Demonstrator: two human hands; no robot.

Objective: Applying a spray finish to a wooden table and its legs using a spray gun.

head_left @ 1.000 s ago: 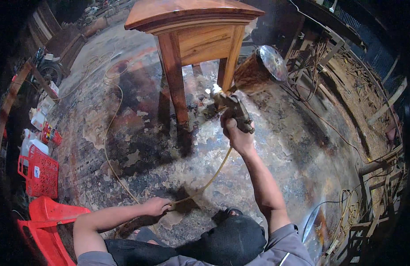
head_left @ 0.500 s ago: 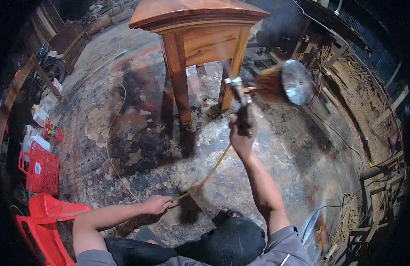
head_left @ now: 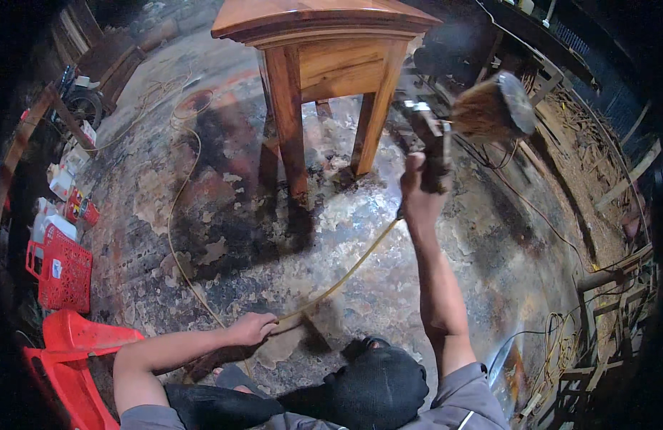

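My right hand [head_left: 423, 195] is closed round a spray gun [head_left: 433, 143], raised to the right of a varnished wooden table [head_left: 342, 68]. A cup [head_left: 489, 107] with brown, streaked sides and a silvery end sticks out from the gun's right side. Low on the left, my left hand [head_left: 253, 328] is closed round a yellow air hose [head_left: 339, 283], which runs up to the gun hand. The table has a glossy orange-brown top, a panel below it and straight legs standing on the floor. My fingers partly hide the gun's grip.
A red plastic chair [head_left: 77, 358] stands at my left, with a red basket [head_left: 65, 272] and a small red bucket [head_left: 89, 212] beyond it. Wood scraps [head_left: 589, 154] lie along the right side. Coiled hose [head_left: 561, 351] rests at lower right. More hose [head_left: 175, 222] crosses the stained floor.
My right hand has moved right with the spray gun, away from the table's front panel. The pale spray seen before the gun has faded. My left hand stays on the hose.
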